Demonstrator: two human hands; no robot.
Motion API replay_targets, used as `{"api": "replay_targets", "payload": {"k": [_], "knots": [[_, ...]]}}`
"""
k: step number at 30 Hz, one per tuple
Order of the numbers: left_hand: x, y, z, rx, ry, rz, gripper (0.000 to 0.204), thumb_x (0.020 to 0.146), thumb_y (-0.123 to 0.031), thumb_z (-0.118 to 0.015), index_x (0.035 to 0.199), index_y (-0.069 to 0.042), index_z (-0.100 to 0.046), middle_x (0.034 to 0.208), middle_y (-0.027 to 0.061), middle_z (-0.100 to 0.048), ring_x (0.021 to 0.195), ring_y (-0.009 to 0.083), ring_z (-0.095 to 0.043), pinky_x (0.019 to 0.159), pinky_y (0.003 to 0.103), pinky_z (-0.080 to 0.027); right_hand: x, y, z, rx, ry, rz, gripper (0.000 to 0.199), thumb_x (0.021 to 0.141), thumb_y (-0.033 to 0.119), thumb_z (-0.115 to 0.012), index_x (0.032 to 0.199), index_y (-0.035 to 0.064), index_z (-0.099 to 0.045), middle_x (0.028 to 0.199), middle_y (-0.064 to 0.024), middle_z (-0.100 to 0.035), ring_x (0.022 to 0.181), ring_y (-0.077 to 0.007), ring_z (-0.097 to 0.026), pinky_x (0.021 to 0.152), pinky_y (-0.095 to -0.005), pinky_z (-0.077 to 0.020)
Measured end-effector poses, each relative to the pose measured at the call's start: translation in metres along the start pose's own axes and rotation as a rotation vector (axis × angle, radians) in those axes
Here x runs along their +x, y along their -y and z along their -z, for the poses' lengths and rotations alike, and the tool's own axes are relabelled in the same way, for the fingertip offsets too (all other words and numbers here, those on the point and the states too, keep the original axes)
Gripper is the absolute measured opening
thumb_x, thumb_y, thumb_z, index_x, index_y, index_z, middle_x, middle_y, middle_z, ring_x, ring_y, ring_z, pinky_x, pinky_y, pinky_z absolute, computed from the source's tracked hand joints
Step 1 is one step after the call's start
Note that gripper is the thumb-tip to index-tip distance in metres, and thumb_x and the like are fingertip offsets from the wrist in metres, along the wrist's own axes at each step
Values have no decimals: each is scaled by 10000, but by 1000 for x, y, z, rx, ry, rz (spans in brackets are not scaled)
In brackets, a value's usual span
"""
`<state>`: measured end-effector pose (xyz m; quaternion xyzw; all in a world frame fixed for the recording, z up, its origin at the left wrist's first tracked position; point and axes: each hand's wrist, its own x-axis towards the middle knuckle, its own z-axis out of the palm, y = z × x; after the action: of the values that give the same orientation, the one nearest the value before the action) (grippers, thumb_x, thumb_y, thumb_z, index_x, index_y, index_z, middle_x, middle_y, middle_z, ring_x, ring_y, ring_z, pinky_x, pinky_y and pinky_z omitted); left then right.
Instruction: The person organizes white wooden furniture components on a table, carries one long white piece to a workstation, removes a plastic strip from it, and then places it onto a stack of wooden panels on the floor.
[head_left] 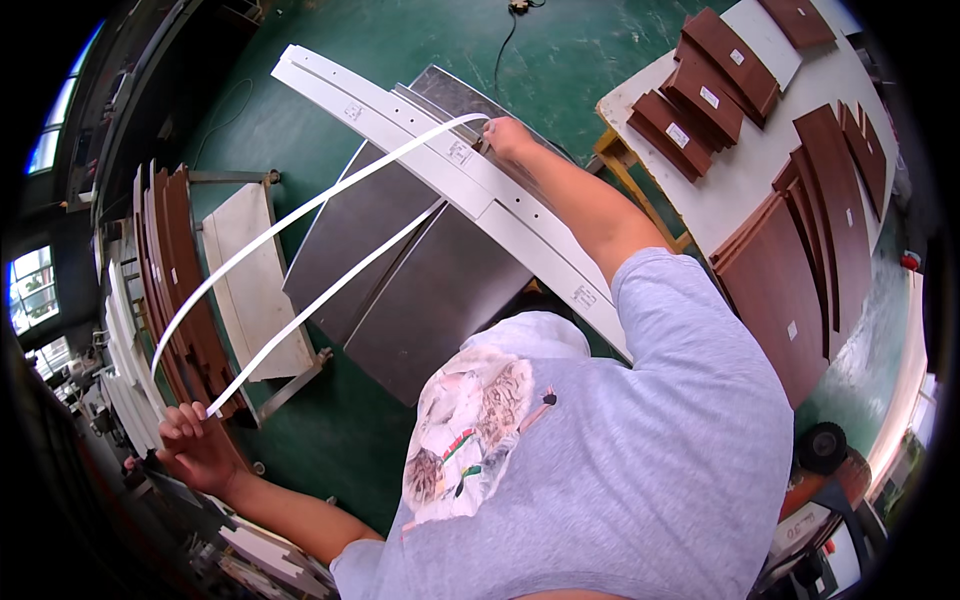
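Note:
A long narrow white strip, like edge banding (320, 198), bows in an arc between my two hands. My left hand (200, 448), out at the lower left, pinches the strip between closed fingers. From there a second length runs back toward the white board (400, 118), where it passes out of sight. At the upper middle my right hand (508, 138) has its fingers closed on the strip, above the board's far edge. The board is long, with small holes and printed labels, and lies slantwise across a grey metal worktable (440, 290).
Reddish-brown panels (775, 290) lie in stacks on a pale table (660, 85) to the right. At left, more brown panels (165, 265) stand on edge beside a low trolley with a pale board (250, 280). A black cord (505, 45) trails over the green floor.

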<state>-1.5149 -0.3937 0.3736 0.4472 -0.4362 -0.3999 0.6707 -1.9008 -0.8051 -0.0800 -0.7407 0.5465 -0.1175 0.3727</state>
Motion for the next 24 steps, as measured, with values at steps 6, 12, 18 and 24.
{"api": "replay_targets", "payload": {"k": [6, 12, 18, 24], "knots": [[8, 8, -6, -23, 35, -24, 395, 984, -467, -598, 950, -74, -570, 868, 29, -391, 785, 161, -379, 789, 342, -311, -116, 24, 32, 8, -261, 40, 854, 837, 316, -739, 1499, -18, -316, 1485, -229, -416, 1340, -384, -443, 1108, -451, -383], [58, 37, -16, -12, 232, -4, 427, 993, -510, -551, 974, -85, -581, 885, 29, -398, 798, 165, -380, 800, 358, -309, -316, 11, 25, -234, -95, 30, 1076, 743, 422, -824, 1552, 38, -226, 1539, -210, -297, 1430, -374, -300, 1169, -524, -253], [104, 99, -50, -4, 499, 103, 502, 1010, -517, -495, 1060, -34, -624, 1016, 98, -543, 1002, 248, -529, 969, 422, -389, -406, 0, 5, -440, 35, -350, 1301, 617, 454, -895, 1607, 164, -102, 1645, -206, -59, 1515, -419, -116, 1164, -679, -136], [124, 168, -85, 22, 654, 170, 473, 1048, -389, -471, 1076, 40, -668, 1051, 134, -653, 1026, 209, -597, 966, 384, -440, -407, -22, -10, -498, -87, -344, 1309, 577, 374, -909, 1609, 230, -117, 1466, -180, -328, 1332, -371, -379, 1070, -586, -320]]}}
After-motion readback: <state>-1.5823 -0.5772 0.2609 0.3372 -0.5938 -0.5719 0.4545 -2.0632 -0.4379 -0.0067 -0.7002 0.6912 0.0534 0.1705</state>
